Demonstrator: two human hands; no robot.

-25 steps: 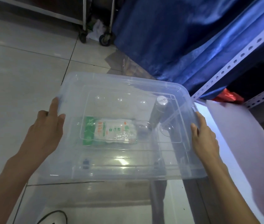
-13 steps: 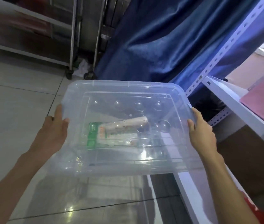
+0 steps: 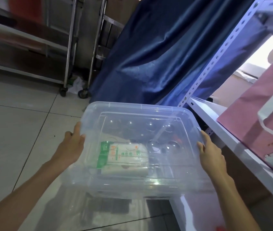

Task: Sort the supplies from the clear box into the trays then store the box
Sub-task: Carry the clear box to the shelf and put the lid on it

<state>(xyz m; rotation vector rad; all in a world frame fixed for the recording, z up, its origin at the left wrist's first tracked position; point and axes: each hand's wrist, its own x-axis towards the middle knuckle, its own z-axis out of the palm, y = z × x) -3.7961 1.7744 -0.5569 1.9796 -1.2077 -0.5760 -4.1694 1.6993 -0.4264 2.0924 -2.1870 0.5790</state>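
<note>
Clear box [image 3: 142, 124] was held off the floor, lid on, green-and-white packet [image 3: 124, 157] inside. Left hand [image 3: 71, 147] gripped its left edge, right hand [image 3: 210, 152] its right edge (thumbs over the rim). White shelf [image 3: 216, 120] edge just beside the box's right side; pink bag [image 3: 256, 117] on it. Open tiled floor [image 3: 15, 130] to the left; blue curtain [image 3: 157, 55] beyond.

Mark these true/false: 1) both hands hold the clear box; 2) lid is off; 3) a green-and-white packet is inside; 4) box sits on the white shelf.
1) True: left hand and right hand grip opposite sides of the clear box.
2) False: the lid is on.
3) True: the green-and-white packet lies inside.
4) False: the box is held in the air, beside the white shelf.
</note>
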